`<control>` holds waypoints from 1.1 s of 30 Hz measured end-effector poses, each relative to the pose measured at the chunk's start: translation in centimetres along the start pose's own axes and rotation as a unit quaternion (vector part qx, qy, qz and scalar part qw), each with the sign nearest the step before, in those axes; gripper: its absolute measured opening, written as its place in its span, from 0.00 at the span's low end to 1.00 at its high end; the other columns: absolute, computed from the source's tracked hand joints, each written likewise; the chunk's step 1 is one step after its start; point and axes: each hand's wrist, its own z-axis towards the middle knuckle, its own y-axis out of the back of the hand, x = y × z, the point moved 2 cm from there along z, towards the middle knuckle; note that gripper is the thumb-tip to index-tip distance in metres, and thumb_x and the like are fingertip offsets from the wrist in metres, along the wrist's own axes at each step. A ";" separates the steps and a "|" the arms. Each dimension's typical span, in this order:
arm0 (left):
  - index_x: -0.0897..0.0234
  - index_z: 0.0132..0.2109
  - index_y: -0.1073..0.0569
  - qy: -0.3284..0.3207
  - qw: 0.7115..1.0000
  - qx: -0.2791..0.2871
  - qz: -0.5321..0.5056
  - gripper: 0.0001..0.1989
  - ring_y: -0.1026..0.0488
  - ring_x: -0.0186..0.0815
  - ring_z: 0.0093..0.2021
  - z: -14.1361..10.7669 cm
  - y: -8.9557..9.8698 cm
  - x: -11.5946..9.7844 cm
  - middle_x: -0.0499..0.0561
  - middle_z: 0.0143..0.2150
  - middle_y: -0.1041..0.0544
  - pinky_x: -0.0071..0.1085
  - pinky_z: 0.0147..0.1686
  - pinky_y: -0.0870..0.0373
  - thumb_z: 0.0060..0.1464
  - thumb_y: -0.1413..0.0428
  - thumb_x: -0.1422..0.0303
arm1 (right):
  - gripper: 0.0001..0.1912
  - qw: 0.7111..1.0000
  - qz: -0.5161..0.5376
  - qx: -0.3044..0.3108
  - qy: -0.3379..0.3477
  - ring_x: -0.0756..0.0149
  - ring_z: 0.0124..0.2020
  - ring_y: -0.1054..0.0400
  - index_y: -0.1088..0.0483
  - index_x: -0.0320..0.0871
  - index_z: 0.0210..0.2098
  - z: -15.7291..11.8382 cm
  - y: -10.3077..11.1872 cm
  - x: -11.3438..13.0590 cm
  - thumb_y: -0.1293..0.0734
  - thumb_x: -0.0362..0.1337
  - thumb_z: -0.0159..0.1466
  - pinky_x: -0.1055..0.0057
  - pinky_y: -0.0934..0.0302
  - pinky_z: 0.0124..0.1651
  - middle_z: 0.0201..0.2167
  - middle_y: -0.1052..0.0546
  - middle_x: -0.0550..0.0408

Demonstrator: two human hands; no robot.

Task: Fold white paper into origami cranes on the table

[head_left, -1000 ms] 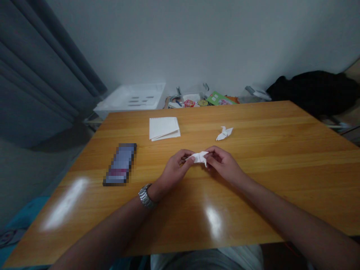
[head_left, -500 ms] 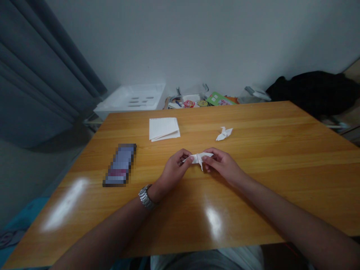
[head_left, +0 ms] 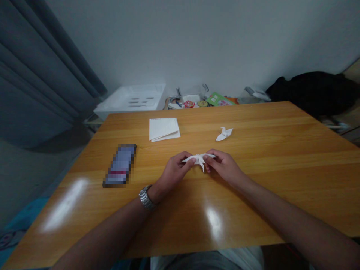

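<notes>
I hold a small folded paper (head_left: 199, 159) between my hands, near the middle of the table (head_left: 267, 157). My left hand (head_left: 176, 167) pinches one side, thumb on top and fingers curled beneath; my right hand (head_left: 225, 165) pinches the other the same way. The gap between my two thumbs is narrow, with the folded centre showing in it. A thin point sticks out on either side, and a narrow flap hangs from the centre towards me. I cannot tell whether the paper touches the wood or sits just above it.

The likeliest trouble, as I judge it, is a tear at the centre: the creases meet there, and pulling my hands apart too hard would load exactly that spot. Uneven pressure from my thumbs could leave one side bent more than the other. Squeezing too tightly could crush the layers or add a stray crease, and the hanging flap could get folded over if a finger of my right hand, just beside it, catches it.

Beyond my right hand lies a folded paper bird (head_left: 224, 134), apart from my fingers; a careless forward reach could knock or flatten it. The sheets (head_left: 164, 129) and phone (head_left: 120, 165) lie to my left, clear of both hands.
</notes>
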 end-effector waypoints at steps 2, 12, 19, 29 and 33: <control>0.66 0.35 0.27 0.003 1.000 -0.005 0.008 0.15 0.34 0.30 0.27 0.0 0.0 0.1 0.46 0.27 0.29 0.25 0.28 0.37 0.62 0.45 0.57 | 0.19 1.000 -0.014 0.001 0.004 0.68 0.25 0.34 0.32 0.44 0.32 -0.1 0.0 0.0 0.33 0.54 0.65 0.69 0.37 0.31 0.23 0.28 0.58; 0.65 0.33 0.28 -0.006 0.999 -0.012 0.029 0.16 0.36 0.30 0.26 0.1 0.2 0.0 0.45 0.25 0.30 0.25 0.27 0.38 0.62 0.45 0.57 | 0.19 0.998 -0.057 -0.003 0.006 0.66 0.25 0.33 0.31 0.45 0.31 -0.1 0.3 0.2 0.35 0.54 0.66 0.69 0.37 0.31 0.23 0.27 0.57; 0.65 0.33 0.28 -0.014 1.000 -0.015 0.023 0.16 0.37 0.29 0.25 0.1 0.2 0.1 0.45 0.26 0.31 0.25 0.26 0.39 0.62 0.45 0.57 | 0.19 0.998 -0.064 -0.012 0.007 0.66 0.25 0.33 0.31 0.44 0.32 -0.2 0.4 0.1 0.35 0.54 0.66 0.69 0.37 0.31 0.22 0.27 0.57; 0.65 0.34 0.29 -0.012 0.999 -0.008 0.029 0.17 0.35 0.30 0.26 0.0 0.1 0.5 0.46 0.26 0.30 0.25 0.27 0.39 0.64 0.48 0.56 | 0.19 0.999 -0.053 -0.009 0.006 0.67 0.24 0.33 0.31 0.44 0.31 -0.2 0.6 0.0 0.35 0.54 0.66 0.69 0.37 0.31 0.23 0.28 0.58; 0.65 0.33 0.29 -0.019 0.999 -0.012 0.032 0.18 0.35 0.30 0.26 0.1 0.2 0.5 0.46 0.26 0.29 0.25 0.27 0.39 0.65 0.48 0.56 | 0.19 0.999 -0.050 -0.014 0.007 0.67 0.24 0.32 0.31 0.44 0.32 -0.1 0.6 0.1 0.34 0.54 0.65 0.69 0.36 0.31 0.22 0.27 0.58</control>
